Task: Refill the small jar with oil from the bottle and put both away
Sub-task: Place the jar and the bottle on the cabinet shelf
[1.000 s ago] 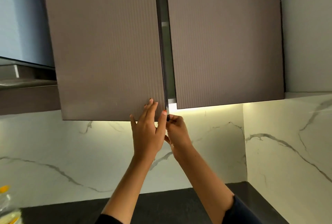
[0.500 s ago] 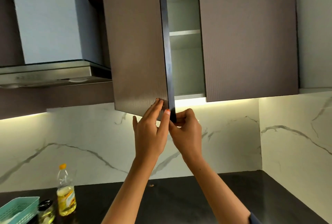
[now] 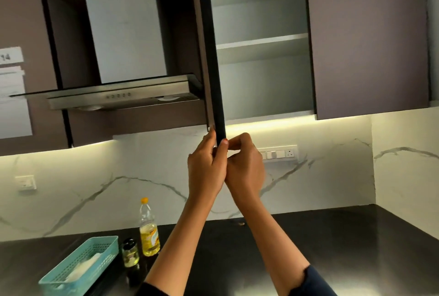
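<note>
Left grip (image 3: 206, 168) and right grip (image 3: 245, 170) are both clenched on the lower corner of the dark brown cabinet door (image 3: 215, 58), which is swung open and seen edge-on; the two are touching. Pale cabinet shelves (image 3: 261, 43) are exposed behind it.

Down to the left, on the black worktop (image 3: 320, 248), the clear plastic oil bottle with the yellow cap (image 3: 148, 231) is stood upright. The small glass jar with the black lid (image 3: 130, 253) is just beside it, and a turquoise slotted basket (image 3: 78, 265) is next along. Neither vessel is held.

Handling, as judged: the bottle is part full, light and soft-walled, best taken round the body. The jar is rigid, breakable and possibly oily, to be taken below the lid.
</note>
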